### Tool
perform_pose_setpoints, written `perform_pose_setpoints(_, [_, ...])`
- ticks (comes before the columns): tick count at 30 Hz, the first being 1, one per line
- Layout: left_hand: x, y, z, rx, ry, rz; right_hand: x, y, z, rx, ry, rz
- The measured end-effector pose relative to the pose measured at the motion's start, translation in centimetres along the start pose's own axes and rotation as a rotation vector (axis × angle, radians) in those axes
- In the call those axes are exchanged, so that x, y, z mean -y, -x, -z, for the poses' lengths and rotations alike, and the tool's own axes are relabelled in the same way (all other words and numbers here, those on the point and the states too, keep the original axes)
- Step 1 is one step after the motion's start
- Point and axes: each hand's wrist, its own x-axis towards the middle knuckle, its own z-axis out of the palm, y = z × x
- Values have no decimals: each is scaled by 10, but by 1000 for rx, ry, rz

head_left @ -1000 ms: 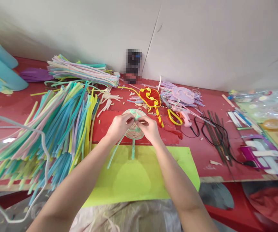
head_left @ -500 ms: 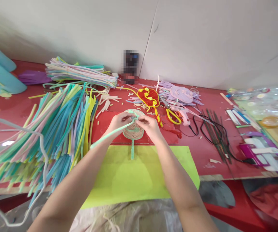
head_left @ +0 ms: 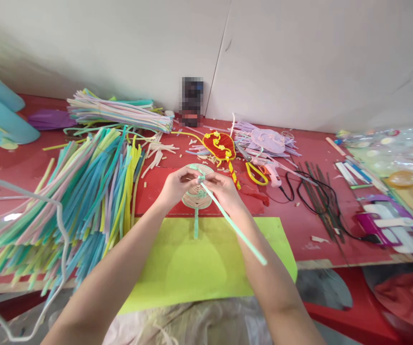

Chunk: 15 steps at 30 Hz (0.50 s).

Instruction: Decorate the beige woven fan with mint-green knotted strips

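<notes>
A mint-green pipe cleaner point(head_left: 240, 232) is pinched between the fingertips of both hands, its near end bent into a small curl. My left hand point(head_left: 178, 186) grips the curl from the left. From the right, my right hand point(head_left: 223, 186) closes on the same spot, and the long free end slants down across my right wrist. Below and behind the fingers lies a round, pale fan-shaped piece point(head_left: 196, 201) with mint-green trim and a mint-green handle. My fingers cover part of it. The handle reaches onto a yellow-green sheet point(head_left: 206, 268).
Pipe cleaners point(head_left: 87, 187) in many colours lie heaped on the left. A red and yellow fan point(head_left: 219, 145), scissors point(head_left: 257, 173) and a pink glue gun point(head_left: 273, 173) lie behind and right. Further right are a black cord point(head_left: 326, 201) and a purple-and-white object point(head_left: 389, 223).
The free end of the mint-green pipe cleaner has swung from pointing lower left to pointing lower right, over my right wrist. Both hands stay together at nearly the same place.
</notes>
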Motion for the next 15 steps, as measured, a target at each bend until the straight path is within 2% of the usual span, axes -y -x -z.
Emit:
perform_pose_setpoints(6, [3,1,-5,-108,-74,-11,3,0,-3,-58,78,52])
perform_pose_setpoints(11, [2,-3,1,-45,-156,-16,5,1,1,-49,139,56])
perform_pose_setpoints(15, [-2,-3,6,29,-281,-32,6,1,6,-43,253,118])
